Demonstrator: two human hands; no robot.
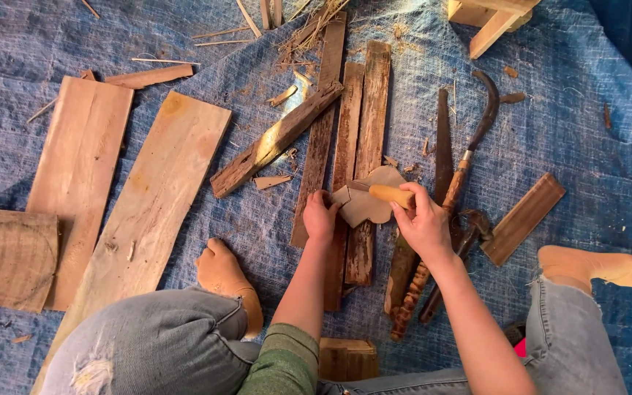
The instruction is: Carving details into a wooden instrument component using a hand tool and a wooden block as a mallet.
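Looking down from the head camera, a small flat wooden piece (366,199) with a curved outline lies on top of the long narrow planks (352,146), roughly midway between the two hands. The left hand (320,217) sits at its left edge, fingers (319,199) curled and pressed together on that edge, pinning it down. The right hand (423,222) comes in from the right side, fingers wrapped tight round the pale wooden handle of a knife (391,194). The knife's long axis runs nearly level across the picture, pointing left, with the blade end lying over the upper edge of the piece, close to the left hand's fingertips. So the piece lies to the left of the right hand and just right of the left hand; both touch it or the tool on it, the left being the nearer.

Just right of the right hand lie a curved sickle (469,150) and a dark flat blade (443,143), both running top to bottom. A hammer-like tool (469,227) lies partly under the right wrist. Wider boards (155,190) lie well apart on the left, over a blue tarp (587,124) on the floor. A short wooden block (347,358) sits between the knees.
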